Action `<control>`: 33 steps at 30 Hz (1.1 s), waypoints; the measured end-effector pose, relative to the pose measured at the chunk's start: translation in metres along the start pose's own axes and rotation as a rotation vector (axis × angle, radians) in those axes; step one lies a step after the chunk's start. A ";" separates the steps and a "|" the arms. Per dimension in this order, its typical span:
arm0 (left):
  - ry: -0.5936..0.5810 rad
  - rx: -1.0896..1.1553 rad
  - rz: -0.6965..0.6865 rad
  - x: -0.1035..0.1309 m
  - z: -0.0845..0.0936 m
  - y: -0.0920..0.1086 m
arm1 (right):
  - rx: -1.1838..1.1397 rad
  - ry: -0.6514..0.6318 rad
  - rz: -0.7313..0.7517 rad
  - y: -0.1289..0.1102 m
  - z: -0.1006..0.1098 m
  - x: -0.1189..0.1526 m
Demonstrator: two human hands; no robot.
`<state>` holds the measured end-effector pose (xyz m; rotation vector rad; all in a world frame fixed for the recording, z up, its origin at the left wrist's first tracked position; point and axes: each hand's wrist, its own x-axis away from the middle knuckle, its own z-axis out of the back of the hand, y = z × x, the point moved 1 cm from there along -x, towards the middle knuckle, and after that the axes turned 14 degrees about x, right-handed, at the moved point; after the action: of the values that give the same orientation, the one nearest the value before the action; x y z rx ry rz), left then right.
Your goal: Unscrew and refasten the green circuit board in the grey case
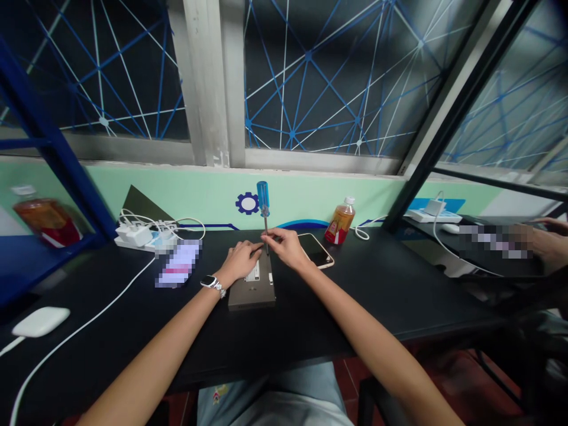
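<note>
A flat grey-brown case [251, 295] with a pale label lies on the black desk in front of me. A screwdriver [263, 199] with a clear blue handle stands upright at the case's far right part, its tip pointing down. Low on the metal shaft, the fingers of my right hand [284, 244] are pinched together around it. My left hand [241, 260] lies on top of the case, index finger stretched toward the shaft, covering part of the label. Whether the tip sits in a screw is too small to tell.
A phone [317, 251] and a drink bottle [341, 221] are beyond my right hand. Left are a lit phone [179, 264], a power strip [146, 236] with cables, and a white case [41, 322]. At far right another person's hand [550, 242] shows over a neighbouring desk.
</note>
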<state>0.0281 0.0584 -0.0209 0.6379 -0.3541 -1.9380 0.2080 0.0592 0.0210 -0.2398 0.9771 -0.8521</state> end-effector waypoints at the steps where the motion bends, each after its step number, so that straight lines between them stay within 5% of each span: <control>1: 0.001 0.001 0.001 0.000 0.000 0.000 | -0.003 -0.009 -0.001 0.000 0.000 0.000; 10: 0.068 0.110 -0.103 0.000 0.004 0.005 | 0.012 -0.107 -0.046 -0.002 0.004 0.000; 22: 0.025 0.805 -0.194 -0.012 0.006 0.017 | 0.066 -0.128 -0.007 -0.010 0.007 -0.001; 33: 0.164 0.740 -0.107 -0.015 0.001 0.019 | -0.042 0.080 -0.114 -0.003 0.002 0.000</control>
<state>0.0470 0.0635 -0.0063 1.3016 -0.9657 -1.8134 0.2079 0.0571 0.0237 -0.3017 1.0647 -0.9516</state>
